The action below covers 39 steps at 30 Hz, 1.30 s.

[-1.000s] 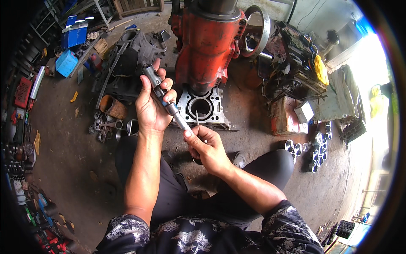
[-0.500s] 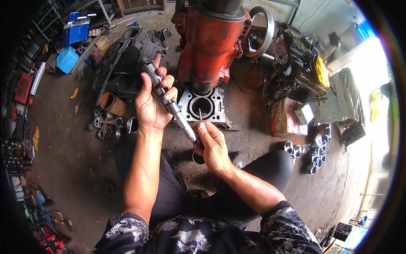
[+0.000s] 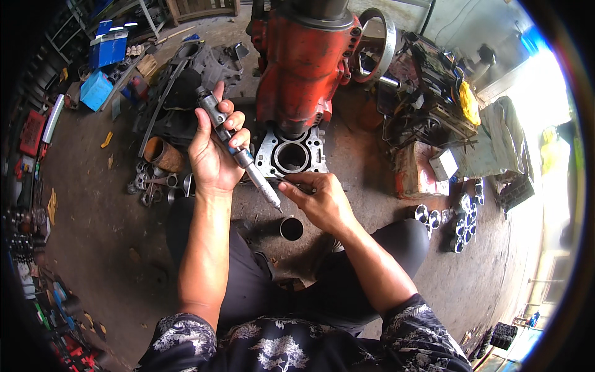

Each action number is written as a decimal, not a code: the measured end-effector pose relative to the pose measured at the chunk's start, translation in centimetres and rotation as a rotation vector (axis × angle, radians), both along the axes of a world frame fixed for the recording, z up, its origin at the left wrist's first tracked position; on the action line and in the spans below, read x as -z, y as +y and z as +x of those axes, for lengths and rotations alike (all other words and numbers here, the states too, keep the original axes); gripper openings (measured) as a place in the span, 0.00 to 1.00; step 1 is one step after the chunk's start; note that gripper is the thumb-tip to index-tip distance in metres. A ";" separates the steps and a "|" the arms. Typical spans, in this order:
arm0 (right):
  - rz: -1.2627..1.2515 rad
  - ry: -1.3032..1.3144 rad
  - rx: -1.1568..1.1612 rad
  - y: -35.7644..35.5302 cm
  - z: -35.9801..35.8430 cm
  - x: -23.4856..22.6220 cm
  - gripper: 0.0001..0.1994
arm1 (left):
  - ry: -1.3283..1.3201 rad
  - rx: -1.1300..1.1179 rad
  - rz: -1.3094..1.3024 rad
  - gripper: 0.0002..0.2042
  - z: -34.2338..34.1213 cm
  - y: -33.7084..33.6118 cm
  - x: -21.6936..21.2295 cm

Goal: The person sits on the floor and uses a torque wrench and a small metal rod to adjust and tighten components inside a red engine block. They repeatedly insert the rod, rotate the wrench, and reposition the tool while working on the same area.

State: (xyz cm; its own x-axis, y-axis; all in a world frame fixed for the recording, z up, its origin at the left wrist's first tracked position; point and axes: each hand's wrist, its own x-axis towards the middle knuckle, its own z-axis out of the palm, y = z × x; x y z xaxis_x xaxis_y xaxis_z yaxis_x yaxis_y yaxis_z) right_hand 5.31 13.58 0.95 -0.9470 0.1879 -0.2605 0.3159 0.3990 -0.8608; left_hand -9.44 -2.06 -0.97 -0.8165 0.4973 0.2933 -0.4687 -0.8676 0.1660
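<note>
My left hand (image 3: 215,152) is wrapped round a long silver and black inside micrometer (image 3: 255,177), which slants down to the right with its narrow tip uncovered. Close beside its lower end, my right hand (image 3: 323,201) is closed, thumb against fingers, on a slim dark rod (image 3: 287,180) that is mostly hidden. Just beyond my hands lies a grey metal engine block (image 3: 266,152) with a round cylinder bore. A red boring machine (image 3: 304,68) stands over its far side.
A short dark cylinder sleeve (image 3: 291,229) stands on the floor between my legs. Connecting rods (image 3: 152,183) and a rusty sleeve (image 3: 163,154) lie left. On the right are a worn box (image 3: 423,169) and several shiny pistons (image 3: 465,226).
My right hand has come away from the micrometer's lower end and moved right and slightly up, baring the tip. My left hand with the micrometer has shifted slightly left.
</note>
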 end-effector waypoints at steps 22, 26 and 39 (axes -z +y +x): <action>-0.780 0.094 0.165 -1.6 0.6 0.5 0.11 | -0.021 -0.025 -0.042 0.31 0.3 0.2 -0.3; -0.828 0.115 0.205 -2.5 0.9 0.6 0.10 | -0.003 -0.011 -0.027 0.31 0.4 0.4 -0.2; -0.804 0.048 0.168 -4.3 2.0 1.9 0.09 | -0.021 0.069 0.006 0.30 0.4 0.9 0.4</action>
State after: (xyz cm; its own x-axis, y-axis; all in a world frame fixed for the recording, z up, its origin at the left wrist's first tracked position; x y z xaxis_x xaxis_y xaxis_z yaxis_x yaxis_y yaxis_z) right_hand 7.29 9.30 -0.95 -0.9366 0.1011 -0.3356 0.2719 -0.3944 -0.8778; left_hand -9.08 -1.13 -1.33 -0.7865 0.5504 0.2802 -0.5303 -0.8344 0.1503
